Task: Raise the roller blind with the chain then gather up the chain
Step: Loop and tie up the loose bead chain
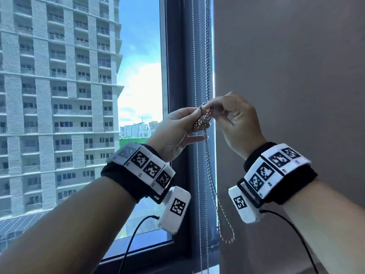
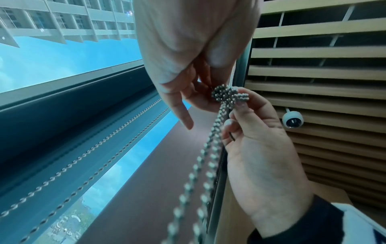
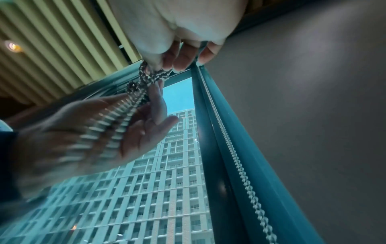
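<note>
1. The ball chain is hanging down the right edge of the window, between the dark window frame and the grey roller blind to its right. Part of it is bunching into a small knot-like cluster at chest height, between the two hands.
2. The left hand is pinching the cluster from the left with thumb and forefinger, its other fingers lying straighter below. In the left wrist view the beads are sitting right at the fingertips.
3. The right hand is curling around the cluster from the right, thumb and first fingers nipping the strands; the right wrist view shows the looped chain just under those fingers.
4. Below the hands the rest of the chain is dropping free and ending in a slack loop near the sill, so the gathering looks only partly done.
5. A second, thinner chain is hanging just beside it against the frame, and no hand is touching it.
6. Handling, as a judgement: the metal beads are probably light but slippery and wholly limp, so loops are likely to slide out unless one hand is pinching the bundle while the other feeds slack up. The best hold seems to be across the gathered strands, not on a single strand.
7. The tower block outside is filling the glass.
</note>
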Available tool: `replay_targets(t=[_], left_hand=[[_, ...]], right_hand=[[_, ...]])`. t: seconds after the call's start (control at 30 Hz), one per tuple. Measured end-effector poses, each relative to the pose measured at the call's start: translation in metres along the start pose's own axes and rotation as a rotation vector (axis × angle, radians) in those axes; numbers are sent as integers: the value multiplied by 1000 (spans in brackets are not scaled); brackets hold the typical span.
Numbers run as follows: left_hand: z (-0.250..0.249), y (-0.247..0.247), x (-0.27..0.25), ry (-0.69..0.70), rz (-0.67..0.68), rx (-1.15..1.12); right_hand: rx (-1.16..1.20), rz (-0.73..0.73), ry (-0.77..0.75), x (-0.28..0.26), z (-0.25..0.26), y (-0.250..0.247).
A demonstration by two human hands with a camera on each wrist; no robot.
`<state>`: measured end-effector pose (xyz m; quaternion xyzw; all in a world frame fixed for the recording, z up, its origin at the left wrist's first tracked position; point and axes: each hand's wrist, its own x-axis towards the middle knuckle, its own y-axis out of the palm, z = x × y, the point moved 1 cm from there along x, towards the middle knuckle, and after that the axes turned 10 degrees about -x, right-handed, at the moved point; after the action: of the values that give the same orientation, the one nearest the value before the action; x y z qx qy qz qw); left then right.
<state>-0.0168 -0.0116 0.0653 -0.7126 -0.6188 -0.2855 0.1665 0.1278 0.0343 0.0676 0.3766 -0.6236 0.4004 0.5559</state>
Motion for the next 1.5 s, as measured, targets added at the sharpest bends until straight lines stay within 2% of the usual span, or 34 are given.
replay_targets(t=[0.13,0.23,0.4,0.5,0.63,0.7,0.8,1.03,1.13,1.23,1.4,1.43,1.5], left_hand=[[-1,1,4,50,-52,55],[-1,0,6,80,-90,30],[2,4,3,97,-79,-52],[1,9,3,114,-56,-5],[-1,18,5,158,-49,59],[-3,20,5,181,-52,77],[-2,17,5,189,-38,96],[-1,13,0,220,42,119],[-2,10,-1,245,67,136],[-1,5,-1,250,63,134],[3,-6,-2,208,-7,109],[3,-7,-3,205,-9,103],[0,-6,-3,201,-18,77]], right_hand=[[198,95,140,-10,4,2],[186,172,185,-20,5,-2],[126,270,149,-37,5,-3],[229,292,274,-43,8,-3],[708,137,640,-46,13,-8],[900,46,748,-43,12,-9],[968,-17,767,-37,8,-9],[798,-110,777,-20,13,-6],[955,-111,859,-17,11,-3],[1148,-68,929,-18,9,-2],[1326,35,1042,-22,13,-11],[1308,81,1040,-26,17,-12],[1128,220,1003,-35,22,-9]])
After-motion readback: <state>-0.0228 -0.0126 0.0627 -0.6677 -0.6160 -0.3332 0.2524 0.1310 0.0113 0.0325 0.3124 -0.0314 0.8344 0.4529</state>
